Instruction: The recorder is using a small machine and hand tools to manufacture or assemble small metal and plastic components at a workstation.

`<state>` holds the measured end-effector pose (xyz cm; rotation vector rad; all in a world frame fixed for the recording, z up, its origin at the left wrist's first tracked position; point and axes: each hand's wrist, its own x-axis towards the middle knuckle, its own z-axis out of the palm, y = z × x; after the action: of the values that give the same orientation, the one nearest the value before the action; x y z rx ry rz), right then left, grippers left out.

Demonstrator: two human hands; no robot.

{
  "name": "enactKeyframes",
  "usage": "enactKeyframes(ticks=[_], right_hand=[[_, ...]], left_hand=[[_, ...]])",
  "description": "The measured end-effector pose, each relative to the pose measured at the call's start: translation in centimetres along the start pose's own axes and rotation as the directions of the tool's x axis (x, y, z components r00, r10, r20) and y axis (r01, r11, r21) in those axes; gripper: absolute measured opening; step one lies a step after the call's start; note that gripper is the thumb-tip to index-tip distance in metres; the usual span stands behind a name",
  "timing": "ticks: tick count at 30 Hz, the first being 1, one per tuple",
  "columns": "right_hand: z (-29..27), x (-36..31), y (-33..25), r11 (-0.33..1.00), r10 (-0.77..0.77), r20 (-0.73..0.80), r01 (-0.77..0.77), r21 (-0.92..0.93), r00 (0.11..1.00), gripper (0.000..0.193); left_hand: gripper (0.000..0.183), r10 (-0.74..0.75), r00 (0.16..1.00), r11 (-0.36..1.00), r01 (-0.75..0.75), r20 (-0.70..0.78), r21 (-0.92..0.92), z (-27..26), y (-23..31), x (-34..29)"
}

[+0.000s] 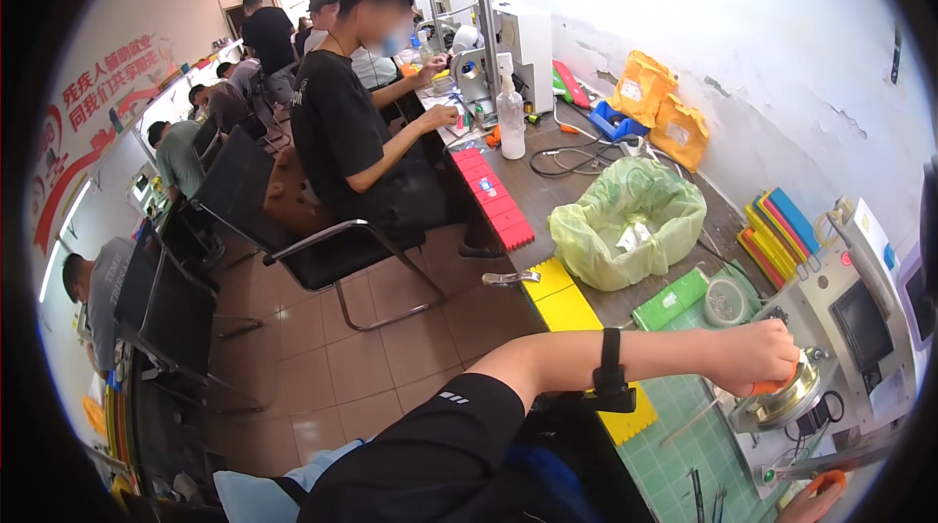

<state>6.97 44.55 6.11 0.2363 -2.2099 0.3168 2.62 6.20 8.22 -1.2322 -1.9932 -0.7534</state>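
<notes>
My left hand (752, 357) is closed at the right, over the brass-coloured round part (787, 401) of a small bench machine (850, 293). Something orange (775, 384) shows under its fingers; what it is stays hidden. A black strap (611, 371) circles that forearm. Low at the right rim, only part of my right hand (811, 505) shows, its fingers curled beside an orange band-like piece (831, 480). Between the hands runs a metal bar (831, 462) of the machine. A green cutting mat (650, 469) lies below, with thin dark tweezers-like tools (698, 496) on it.
A basket lined with a yellow-green bag (630, 220) stands on the bench beyond my arm, near a clear pump bottle (510, 117). A small round tub (727, 300) sits beside the machine. Seated on a black chair (332, 249), a co-worker (366, 122) works farther along; cables (576, 159) lie loose.
</notes>
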Motion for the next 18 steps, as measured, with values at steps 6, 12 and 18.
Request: enactKeyframes(ticks=[6, 12, 18], right_hand=[[-1.5, -5.6, 0.2, 0.968, 0.188, 0.205, -0.217, 0.128, 0.960, 0.020], [-6.1, -3.8, -3.4, 0.855, 0.291, 0.169, -0.335, 0.396, 0.942, 0.019], [-6.8, -4.9, -2.3, 0.766, 0.384, 0.200, -0.432, 0.476, 0.901, 0.031]], left_hand=[[0.013, -0.149, 0.984, 0.983, 0.137, -0.099, -0.123, -1.6, 1.3, -1.4], [0.016, -0.533, 0.817, 0.842, 0.488, -0.219, -0.230, -13.5, 6.2, -12.2], [0.012, -0.711, 0.211, 0.335, 0.940, -0.671, -0.061, -30.5, 12.3, -29.4]])
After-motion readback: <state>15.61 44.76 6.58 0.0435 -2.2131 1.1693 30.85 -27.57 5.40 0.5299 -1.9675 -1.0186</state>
